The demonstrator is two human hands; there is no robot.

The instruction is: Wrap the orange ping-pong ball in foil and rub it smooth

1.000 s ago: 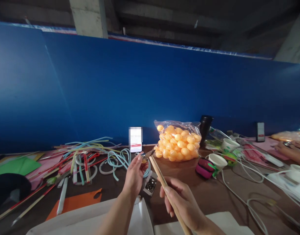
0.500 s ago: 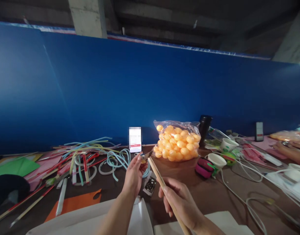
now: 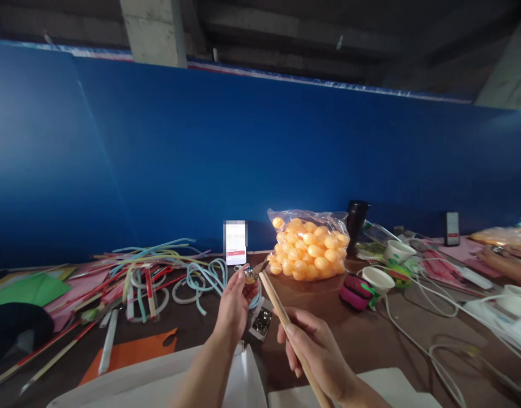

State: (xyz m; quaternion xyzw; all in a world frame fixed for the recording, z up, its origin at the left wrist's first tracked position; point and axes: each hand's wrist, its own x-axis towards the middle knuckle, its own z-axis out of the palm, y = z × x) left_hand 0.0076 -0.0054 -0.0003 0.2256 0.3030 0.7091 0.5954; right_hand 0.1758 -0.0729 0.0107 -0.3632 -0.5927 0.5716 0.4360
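Observation:
My left hand (image 3: 233,303) pinches a small shiny, rounded metal piece (image 3: 250,275) between thumb and fingers; its exact kind is too small to tell. A long, light wooden stick (image 3: 302,362) lies in my right hand (image 3: 317,351), slanting up and left. Its far end is close beside the metal piece, and a thin dark pointed bit (image 3: 261,265) shows there; I cannot tell whether they touch. Below and between my hands sits a small open box (image 3: 261,322) full of dark, glinting metal bits. Behind it stands a clear bag of orange balls (image 3: 309,249).
Bundled coloured tubes and sticks (image 3: 150,277) spread leftward beside orange paper (image 3: 128,351). A phone (image 3: 235,243) leans on the blue wall (image 3: 243,141). To the right are a purple pouch (image 3: 356,292), paper cups (image 3: 377,279), white cables (image 3: 439,362) and another person's hand (image 3: 504,263).
Both hands keep nearly the same pose, the metal piece and stick still held. At the far right, the other person's hands have shifted.

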